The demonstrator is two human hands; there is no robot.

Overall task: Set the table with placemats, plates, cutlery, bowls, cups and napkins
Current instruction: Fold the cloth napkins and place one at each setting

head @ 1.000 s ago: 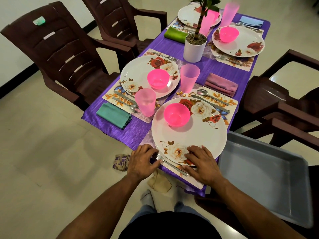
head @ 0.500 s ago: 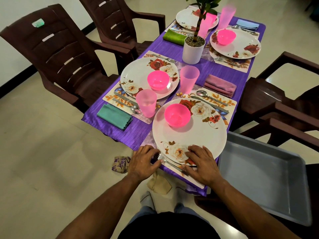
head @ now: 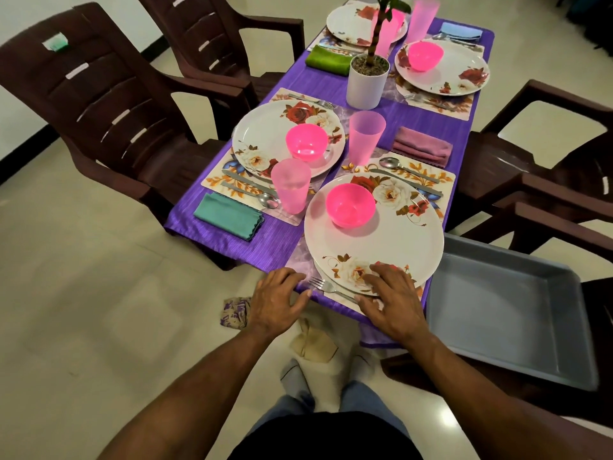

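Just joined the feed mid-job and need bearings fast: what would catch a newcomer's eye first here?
The shiny purple tablecloth and the bright pink plastic bowls, the nearest one sitting on the big white floral plate at the table's near end. Both hands sit at that near edge: the left hand on the cloth's edge, the right hand over the plate's rim, a steel fork between them. A grey plastic tray sits right of the table.

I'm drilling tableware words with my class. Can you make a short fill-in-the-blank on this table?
1. Each pink bowl sits on a floral ____.
2. The fork lies between the left hand and the ____ hand.
3. The teal napkin lies on a ____ tablecloth.

Missing words: plate; right; purple
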